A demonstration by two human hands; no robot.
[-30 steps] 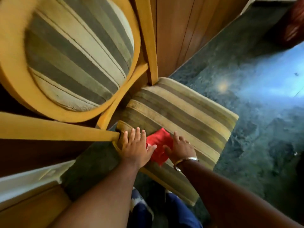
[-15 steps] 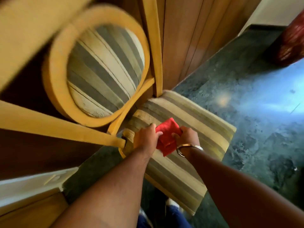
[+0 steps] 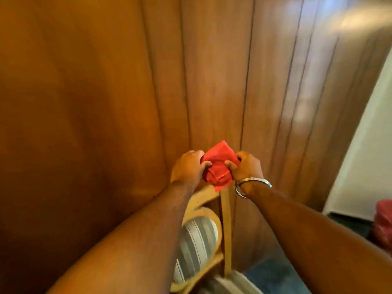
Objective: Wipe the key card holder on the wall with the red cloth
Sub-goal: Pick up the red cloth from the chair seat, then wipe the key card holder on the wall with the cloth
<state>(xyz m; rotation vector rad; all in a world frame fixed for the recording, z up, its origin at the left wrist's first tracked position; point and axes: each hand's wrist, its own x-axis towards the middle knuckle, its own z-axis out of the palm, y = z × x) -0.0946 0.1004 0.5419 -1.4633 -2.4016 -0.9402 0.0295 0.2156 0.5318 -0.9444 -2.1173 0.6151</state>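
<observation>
A folded red cloth point(image 3: 217, 165) is held up in front of the wood-panelled wall point(image 3: 212, 71). My left hand point(image 3: 187, 168) grips its left side and my right hand point(image 3: 247, 166), with a metal bangle on the wrist, grips its right side. Both hands are at chest height, close to the wall. No key card holder is in view.
Below my arms stands a wooden chair point(image 3: 203, 236) with a round striped back and striped seat, pushed against the panelling. A white wall point(image 3: 364, 155) lies to the right, a red object point(image 3: 384, 223) at the right edge, dark floor point(image 3: 273, 274) beneath.
Both hands lifted the red cloth off the chair seat and raised it in front of the wall. My view swung up from the seat and floor to the panelling.
</observation>
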